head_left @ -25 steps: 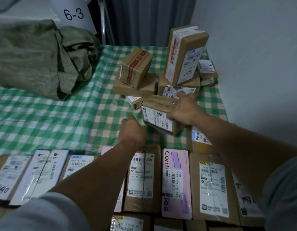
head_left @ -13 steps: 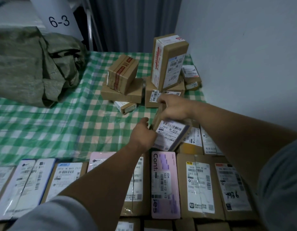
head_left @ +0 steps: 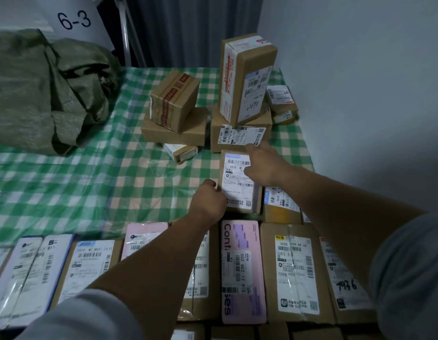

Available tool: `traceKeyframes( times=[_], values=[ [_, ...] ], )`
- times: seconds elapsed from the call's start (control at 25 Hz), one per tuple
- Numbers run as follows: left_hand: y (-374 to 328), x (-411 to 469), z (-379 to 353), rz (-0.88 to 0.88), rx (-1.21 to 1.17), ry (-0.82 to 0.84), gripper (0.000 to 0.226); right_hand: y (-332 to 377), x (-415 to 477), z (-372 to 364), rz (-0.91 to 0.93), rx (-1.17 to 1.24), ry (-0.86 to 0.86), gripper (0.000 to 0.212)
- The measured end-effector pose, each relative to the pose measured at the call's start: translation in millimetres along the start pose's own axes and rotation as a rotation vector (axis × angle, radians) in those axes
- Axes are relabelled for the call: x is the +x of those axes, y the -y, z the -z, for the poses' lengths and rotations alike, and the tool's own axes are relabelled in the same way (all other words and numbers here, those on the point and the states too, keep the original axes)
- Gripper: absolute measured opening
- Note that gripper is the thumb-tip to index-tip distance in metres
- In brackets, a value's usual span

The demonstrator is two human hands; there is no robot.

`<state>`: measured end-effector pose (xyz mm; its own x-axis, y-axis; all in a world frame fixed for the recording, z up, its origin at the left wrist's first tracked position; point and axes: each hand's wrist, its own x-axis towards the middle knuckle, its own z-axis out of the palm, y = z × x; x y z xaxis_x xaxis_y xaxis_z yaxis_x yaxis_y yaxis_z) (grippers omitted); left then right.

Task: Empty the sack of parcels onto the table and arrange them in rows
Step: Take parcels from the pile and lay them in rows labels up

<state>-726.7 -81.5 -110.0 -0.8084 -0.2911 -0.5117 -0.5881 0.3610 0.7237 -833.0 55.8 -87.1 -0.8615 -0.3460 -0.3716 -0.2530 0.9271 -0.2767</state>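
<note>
Head view: parcel (head_left: 237, 182) labelled "501E", box (head_left: 247, 77) marked "2490".

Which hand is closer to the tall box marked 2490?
Right. The right hand rests on a parcel near the tall box; the left hand is farther back, leftward.
</note>
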Motion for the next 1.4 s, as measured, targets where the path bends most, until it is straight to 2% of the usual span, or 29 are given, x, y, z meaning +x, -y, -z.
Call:
traceKeyframes(
  times=[0.16, 0.24, 0.36, 0.48, 0.6, 0.72, 1.0, 1.16, 1.4],
  values=[
    [0.5, -0.4, 3.3, 0.016, 0.092, -0.016, 0.034, 2.6, -0.2, -10.1, 0.016, -0.06, 0.05, 0.036],
    [-1.0, -2.3, 6.4, 0.014, 0.145, -0.027, 0.035, 2.5, -2.3, -11.0, -0.005, -0.059, 0.054, 0.034],
    [-7.4, -6.1, 12.8, 0.012, 0.122, -0.033, 0.038, 4.1, -5.9, 0.7, -0.067, 0.015, -0.075, 0.033],
    [-16.5, -9.6, 21.4, -0.009, 0.094, -0.075, 0.038, 12.5, -5.5, 29.2, -0.14, 0.158, -0.323, 0.048],
    [-32.9, -12.1, 35.0, -0.117, 0.018, -0.16, 0.043, 28.8, -1.4, 70.1, -0.191, 0.335, -0.538, 0.079],
    [-53.0, -12.8, 52.0, -0.241, -0.086, -0.275, 0.04, 47.0, 9.8, 103.0, -0.157, 0.399, -0.663, 0.098],
    [-46.5, -14.2, 76.6, -0.235, -0.131, -0.315, 0.042, 62.4, 36.6, 122.2, -0.139, 0.383, -0.576, 0.088],
    [-32.0, -17.6, 86.8, -0.189, -0.09, -0.346, 0.04, 61.3, 33.2, 117.2, -0.103, 0.415, -0.645, 0.075],
    [-26.4, -39.3, 92.8, -0.168, -0.067, -0.345, 0.044, 68.9, -1.9, 123.2, -0.046, 0.439, -0.735, 0.077]
  ],
)
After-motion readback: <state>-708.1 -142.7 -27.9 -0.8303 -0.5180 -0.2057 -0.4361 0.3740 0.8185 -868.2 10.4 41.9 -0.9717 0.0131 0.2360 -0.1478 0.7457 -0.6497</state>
